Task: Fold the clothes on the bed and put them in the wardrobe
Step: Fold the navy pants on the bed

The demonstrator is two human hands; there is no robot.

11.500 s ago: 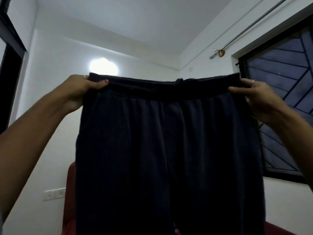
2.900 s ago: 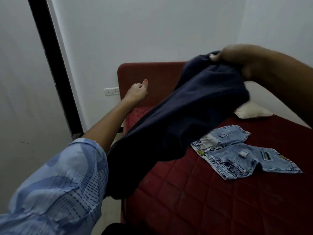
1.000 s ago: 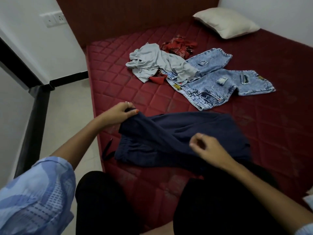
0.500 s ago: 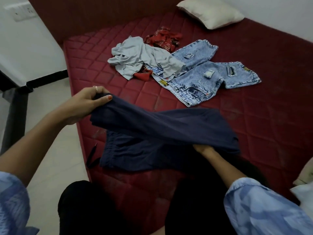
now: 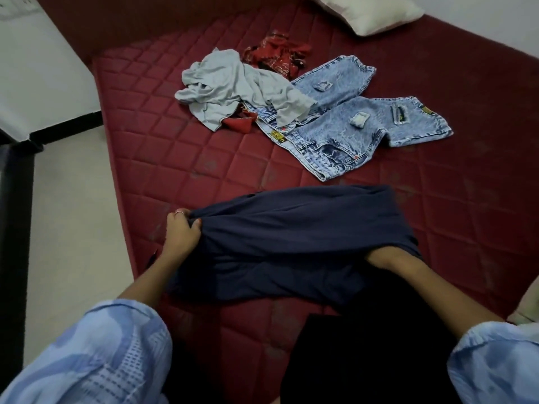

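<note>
Now the navy trousers (image 5: 291, 243) lie lower on the bed (image 5: 180, 158) than half a second ago: the left hand (image 5: 182, 233), which then held their edge lifted clear of the mattress, has brought it down and grips a bunched corner close to the quilted surface. The right hand is tucked under the cloth; only the forearm shows, so whether it is open or closed I cannot tell. I judge this to be a fold being laid over, so the first garment is only partly folded and nothing is ready for the wardrobe. Beyond the left hand lie a grey top (image 5: 233, 88), a red garment (image 5: 277, 58) and pale jeans (image 5: 358, 126). The jeans carry small yellow labels, their print too small to read.
</note>
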